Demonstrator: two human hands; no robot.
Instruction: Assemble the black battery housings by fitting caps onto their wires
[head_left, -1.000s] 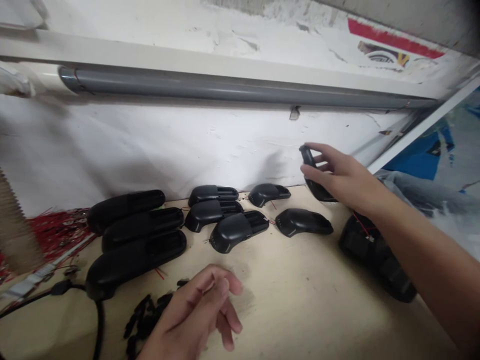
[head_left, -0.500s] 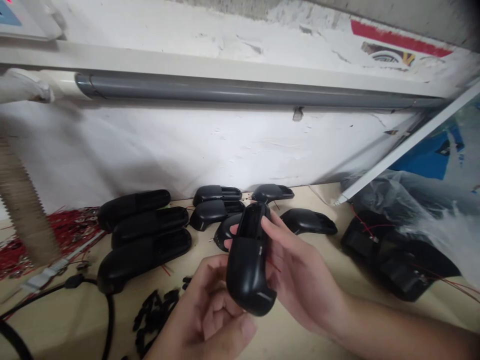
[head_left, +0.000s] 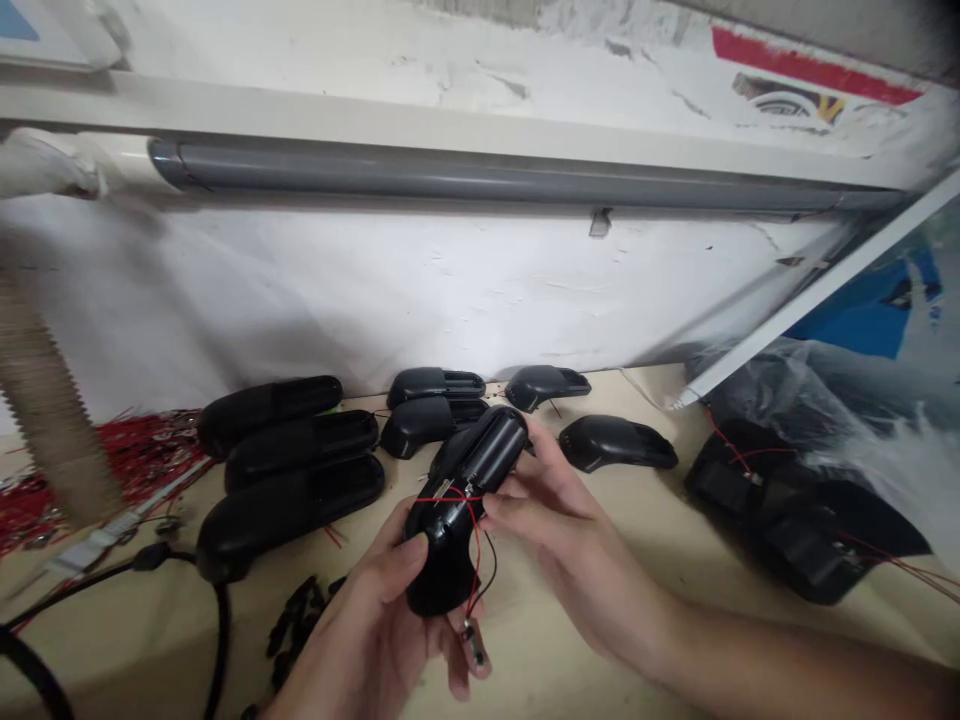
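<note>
A black plastic housing [head_left: 491, 448] is tilted in front of me, its inner side with metal contacts facing up. My left hand [head_left: 375, 610] is closed around its lower end, thumb on the rim. My right hand [head_left: 577, 540] grips its right side, with the thumb by the wires. A red wire [head_left: 475, 545] crosses the housing and runs down with a black wire [head_left: 491, 565] to a small metal-ended part [head_left: 473, 645], which lies against my left fingertips. Other black housings [head_left: 619, 442] rest on the table behind, one partly hidden by the held one.
Three larger black housings [head_left: 300, 510] lie at the left, near red wires [head_left: 150, 465]. Small black pieces [head_left: 296, 625] and a black cable [head_left: 217, 640] are nearby. Wired black parts [head_left: 802, 530] sit at right under clear plastic [head_left: 847, 410]. A grey pipe [head_left: 487, 180] spans the wall.
The held housing has been turned over, from its smooth outer side to its wired inner side. My left hand now wraps its lower end, and the dangling wires and small part have come into view.
</note>
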